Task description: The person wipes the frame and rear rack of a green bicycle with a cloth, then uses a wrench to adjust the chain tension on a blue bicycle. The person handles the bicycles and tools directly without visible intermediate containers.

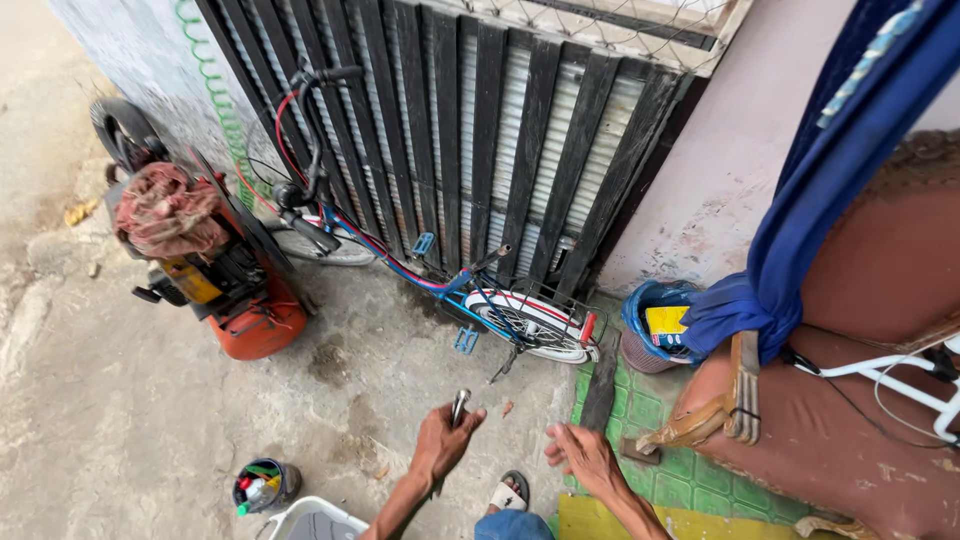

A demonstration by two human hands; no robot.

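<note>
My left hand [441, 440] is low in the middle of the view, closed around a short shiny metal tool [459, 404] that points up toward the bicycle. My right hand [583, 456] hovers beside it, fingers loosely spread and holding nothing. A small blue and white bicycle [455, 285] leans against a dark slatted gate [470, 120] just beyond both hands. Its rear wheel [540, 325] is nearest my hands and its handlebar [318, 85] points up to the left. My sandalled foot [508, 492] shows between my arms.
An orange air compressor [235, 290] with a red rag on top stands at the left on the concrete floor. A small bucket of odds and ends [262, 486] sits bottom left. A worn brown sofa [860, 400] with blue cloth [800, 220] fills the right, on green tiles.
</note>
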